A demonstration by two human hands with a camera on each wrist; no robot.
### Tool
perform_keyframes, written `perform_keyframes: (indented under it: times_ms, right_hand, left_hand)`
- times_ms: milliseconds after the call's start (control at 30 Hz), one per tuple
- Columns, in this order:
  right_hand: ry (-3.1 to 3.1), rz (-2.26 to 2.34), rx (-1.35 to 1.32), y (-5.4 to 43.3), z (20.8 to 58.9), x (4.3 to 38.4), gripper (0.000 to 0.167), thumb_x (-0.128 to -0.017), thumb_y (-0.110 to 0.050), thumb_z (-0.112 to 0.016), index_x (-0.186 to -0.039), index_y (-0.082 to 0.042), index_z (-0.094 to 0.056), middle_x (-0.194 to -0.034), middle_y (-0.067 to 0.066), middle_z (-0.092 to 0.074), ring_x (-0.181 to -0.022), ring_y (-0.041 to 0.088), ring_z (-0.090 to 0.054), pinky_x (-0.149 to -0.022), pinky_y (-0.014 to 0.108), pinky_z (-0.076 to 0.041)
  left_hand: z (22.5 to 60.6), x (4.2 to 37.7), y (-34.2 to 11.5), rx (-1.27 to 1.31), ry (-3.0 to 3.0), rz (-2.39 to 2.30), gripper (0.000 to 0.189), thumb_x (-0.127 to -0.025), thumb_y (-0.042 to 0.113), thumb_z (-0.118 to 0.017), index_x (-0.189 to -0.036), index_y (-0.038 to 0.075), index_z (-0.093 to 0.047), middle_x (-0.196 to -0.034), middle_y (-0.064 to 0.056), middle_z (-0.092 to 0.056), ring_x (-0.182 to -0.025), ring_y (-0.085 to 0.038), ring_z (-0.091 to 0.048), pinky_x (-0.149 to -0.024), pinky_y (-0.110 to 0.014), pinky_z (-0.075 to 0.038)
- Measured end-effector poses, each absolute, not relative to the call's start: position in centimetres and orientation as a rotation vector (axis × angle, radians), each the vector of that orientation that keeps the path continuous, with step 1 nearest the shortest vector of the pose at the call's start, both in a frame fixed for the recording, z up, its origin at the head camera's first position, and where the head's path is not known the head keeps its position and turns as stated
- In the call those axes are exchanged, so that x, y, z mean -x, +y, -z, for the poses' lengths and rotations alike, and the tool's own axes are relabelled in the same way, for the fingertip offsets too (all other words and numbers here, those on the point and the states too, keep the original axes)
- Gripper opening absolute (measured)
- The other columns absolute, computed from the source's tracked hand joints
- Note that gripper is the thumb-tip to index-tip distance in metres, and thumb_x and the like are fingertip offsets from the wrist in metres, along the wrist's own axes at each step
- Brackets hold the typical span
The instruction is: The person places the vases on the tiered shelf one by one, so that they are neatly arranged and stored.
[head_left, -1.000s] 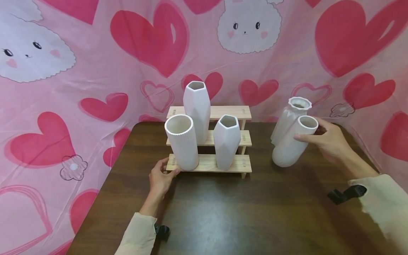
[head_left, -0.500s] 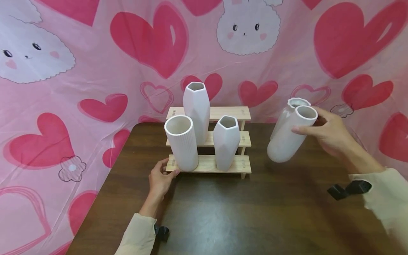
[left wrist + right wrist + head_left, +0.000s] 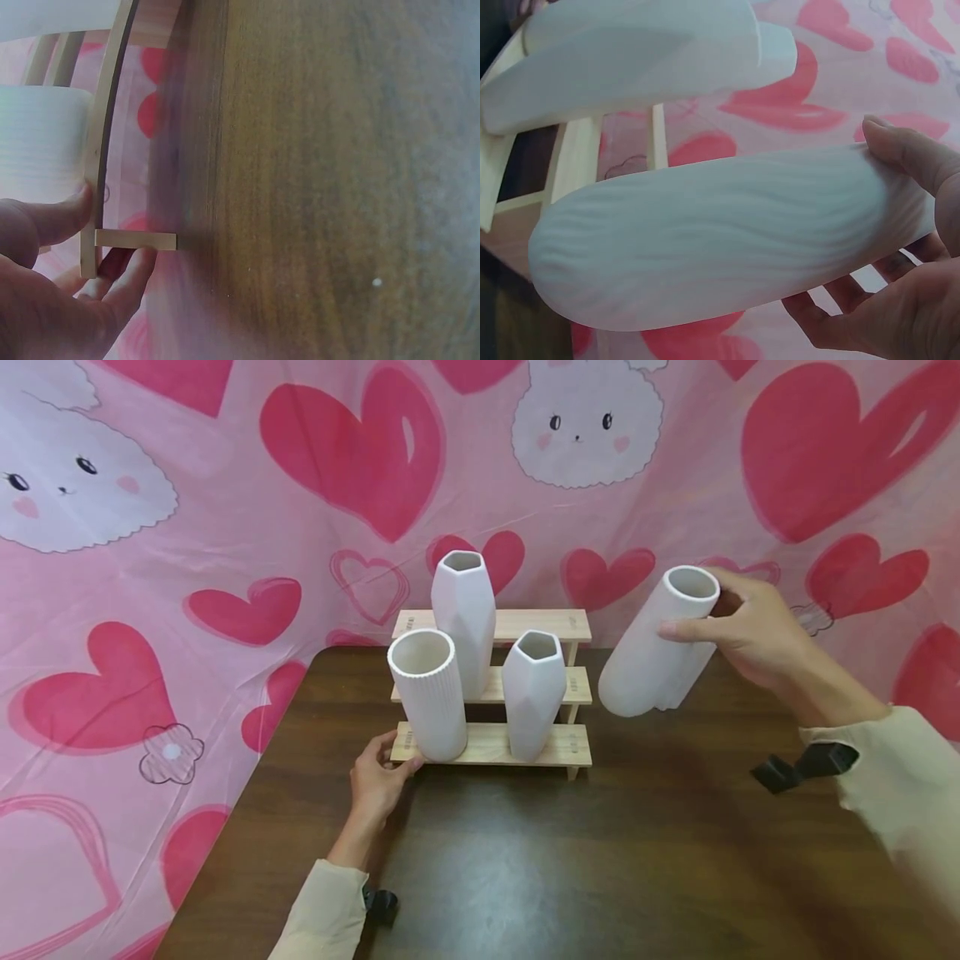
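Note:
My right hand point(image 3: 761, 631) grips a white vase point(image 3: 648, 652) near its round mouth, thumb on the near side. The vase is lifted and tilted, base toward the left; the right wrist view shows wavy grooves along its surface point(image 3: 705, 232). My left hand point(image 3: 378, 785) pinches the left end of the lowest step of a three-step wooden stand point(image 3: 487, 743), thumb on top and fingers around the leg point(image 3: 139, 239). On that step stand a ribbed cylindrical vase point(image 3: 435, 714) and a faceted vase point(image 3: 534, 706). A taller faceted vase point(image 3: 462, 610) stands on the middle step.
Another white vase point(image 3: 688, 681) stands behind the held one, mostly hidden by it. The dark wooden table point(image 3: 495, 868) stretches in front of the stand. A pink cloth point(image 3: 480, 460) with hearts and rabbit faces hangs behind.
My right hand has raised the wavy vase and carried it left toward the stand; it now covers most of the scalloped-rim vase behind. My left hand has stayed on the stand.

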State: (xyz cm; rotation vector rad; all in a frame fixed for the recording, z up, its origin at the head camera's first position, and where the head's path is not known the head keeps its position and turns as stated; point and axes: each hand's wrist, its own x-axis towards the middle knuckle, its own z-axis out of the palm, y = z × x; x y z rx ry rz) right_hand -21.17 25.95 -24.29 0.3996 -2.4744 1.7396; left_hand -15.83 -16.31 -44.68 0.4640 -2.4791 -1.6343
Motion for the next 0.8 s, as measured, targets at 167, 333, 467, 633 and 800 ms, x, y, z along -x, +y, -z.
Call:
perform_keyframes:
  times_ms: [167,333,467,633,800]
  right_hand:
    - [-2.541,-1.706,-0.363,24.9,23.3,21.9,0.057,-0.082,-0.007,-0.076,-0.134,-0.015,-0.054,-0.117,0.002,-0.058,-0.102,0.019,-0.054,-0.080,0.020,-0.046]
    - [-2.555,-1.717,-0.370,23.6,22.8,22.7,0.060,-0.081,-0.012,-0.078,-0.136,-0.016,-0.053,-0.120,0.004,-0.057,-0.105,0.019,-0.053,-0.083,0.018,-0.044]
    - [-2.508,-1.777,-0.390,22.5,22.6,23.3,0.060,-0.079,-0.009,-0.079,-0.133,-0.013,-0.055,-0.115,0.003,-0.061,-0.102,0.018,-0.056,-0.083,0.018,-0.046]
    - [-2.416,-1.932,-0.460,21.0,22.8,24.4,0.059,-0.076,-0.001,-0.080,-0.130,-0.009,-0.058,-0.109,0.005,-0.064,-0.098,0.020,-0.060,-0.080,0.022,-0.050]
    - [-2.488,-1.867,-0.446,19.7,23.1,25.2,0.059,-0.074,-0.007,-0.083,-0.128,-0.012,-0.060,-0.106,0.004,-0.066,-0.096,0.020,-0.061,-0.078,0.027,-0.052]
  left_hand:
    - [44.7,15.9,-16.3,-0.456,-2.490,1.621,0.060,-0.078,0.007,-0.080,-0.132,0.007,-0.054,-0.110,-0.019,-0.065,-0.088,-0.027,-0.063,-0.065,-0.023,-0.052]
    - [44.7,15.7,-16.2,-0.454,-2.493,1.619,0.059,-0.078,0.007,-0.080,-0.132,0.007,-0.054,-0.109,-0.019,-0.065,-0.087,-0.027,-0.062,-0.064,-0.022,-0.050]
    - [44.6,15.7,-16.2,-0.459,-2.491,1.622,0.060,-0.078,0.008,-0.080,-0.132,0.007,-0.054,-0.109,-0.019,-0.065,-0.087,-0.026,-0.062,-0.064,-0.022,-0.051]
    - [44.5,15.6,-16.2,-0.465,-2.480,1.627,0.060,-0.078,0.007,-0.080,-0.132,0.007,-0.054,-0.108,-0.019,-0.065,-0.085,-0.025,-0.063,-0.063,-0.022,-0.051]
    - [44.6,15.5,-16.3,-0.464,-2.476,1.633,0.060,-0.079,0.006,-0.079,-0.133,0.005,-0.053,-0.109,-0.021,-0.065,-0.085,-0.026,-0.063,-0.063,-0.021,-0.051]
